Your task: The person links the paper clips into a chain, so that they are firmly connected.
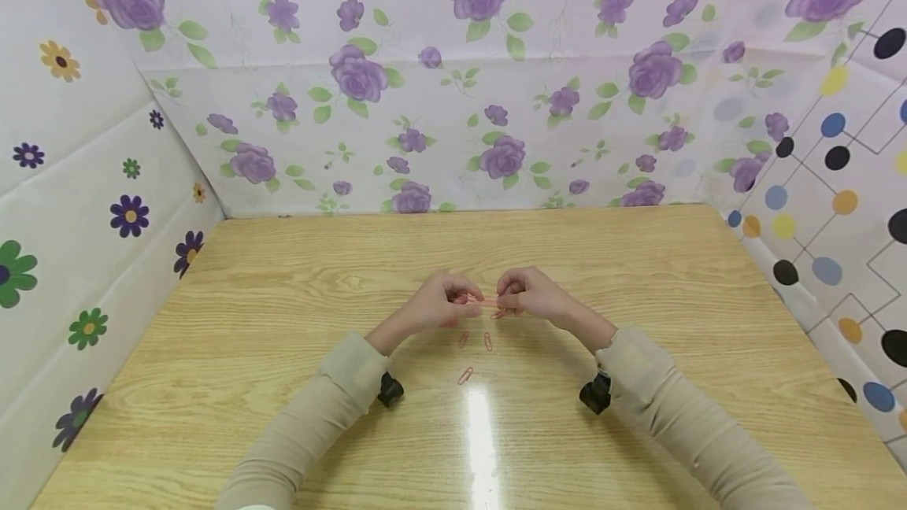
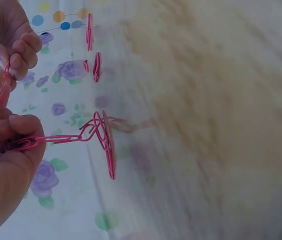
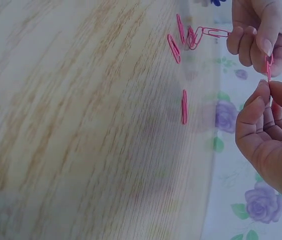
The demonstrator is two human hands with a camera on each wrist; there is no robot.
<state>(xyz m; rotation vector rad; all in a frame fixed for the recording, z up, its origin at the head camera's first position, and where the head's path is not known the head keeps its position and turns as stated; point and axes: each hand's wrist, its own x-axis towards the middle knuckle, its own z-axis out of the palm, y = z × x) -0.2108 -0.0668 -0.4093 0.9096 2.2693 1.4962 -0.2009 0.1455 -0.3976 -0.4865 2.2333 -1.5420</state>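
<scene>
Above the middle of the table, my left hand [image 1: 442, 301] grips a chain of pink paper clips [image 2: 63, 138]. From under its curled fingers the linked clips hang to the tabletop, where the lower ones bunch together. Opposite it, my right hand [image 1: 534, 293] pinches a pink paper clip [image 3: 268, 67] between thumb and forefinger. This clip spans the small gap between both hands' fingertips, and the left thumb and forefinger hold its other end. Fingers partly cover the clips inside the left hand.
Three loose pink paper clips lie on the wooden table [image 1: 298, 384] nearer the body: one on the left [image 1: 464, 339], one on the right [image 1: 487, 341] and one closest [image 1: 465, 375]. Patterned sheets [image 1: 425, 101] stand behind and at both sides of the table.
</scene>
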